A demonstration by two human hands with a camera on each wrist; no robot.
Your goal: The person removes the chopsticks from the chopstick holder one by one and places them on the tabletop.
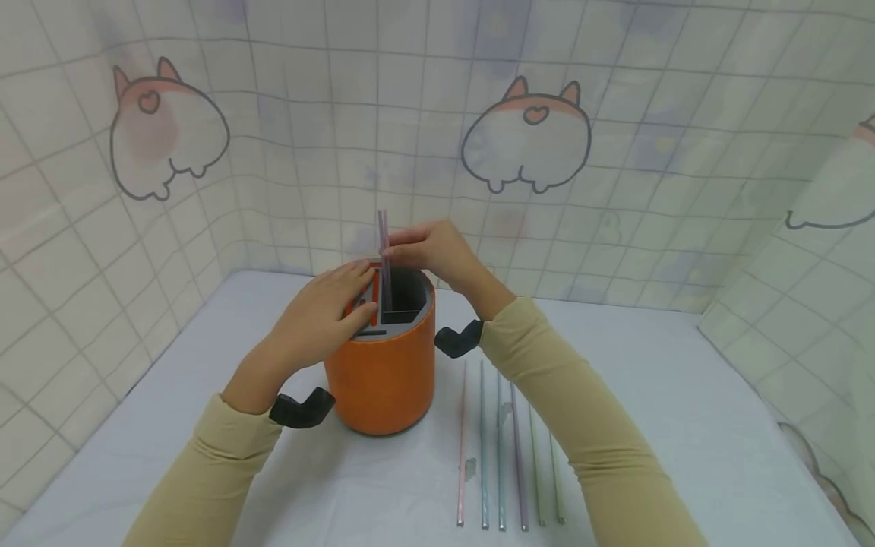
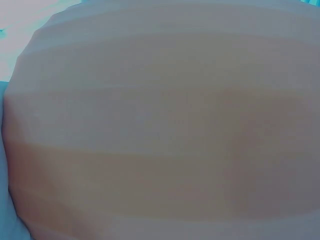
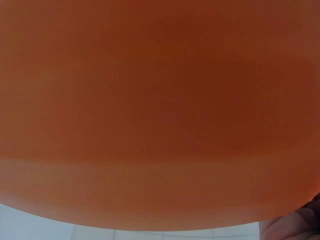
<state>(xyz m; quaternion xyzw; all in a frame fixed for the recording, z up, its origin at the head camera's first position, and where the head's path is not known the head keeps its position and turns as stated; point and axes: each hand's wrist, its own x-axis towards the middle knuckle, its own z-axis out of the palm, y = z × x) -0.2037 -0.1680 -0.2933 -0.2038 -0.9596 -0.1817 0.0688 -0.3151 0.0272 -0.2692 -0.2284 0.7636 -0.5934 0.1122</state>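
An orange cylindrical holder (image 1: 380,384) with a grey divided top stands upright on the table. My left hand (image 1: 321,313) lies over the left part of its top, fingers stretched across the rim and dividers. Above the opening, my right hand (image 1: 437,251) pinches slim translucent purple straws (image 1: 383,228) between thumb and fingers. The straws stand nearly upright, lower ends down in the holder beside a divider. In the right wrist view the orange wall (image 3: 160,100) of the holder fills most of the picture; a blurred pale surface (image 2: 160,120) fills the left wrist view.
Several thin pink, blue, purple and green straws (image 1: 484,456) lie side by side on the white table (image 1: 383,486), right of the holder, partly under the right sleeve (image 1: 581,410). A gridded sheet (image 1: 410,114) with cartoon animals rises behind and along both sides.
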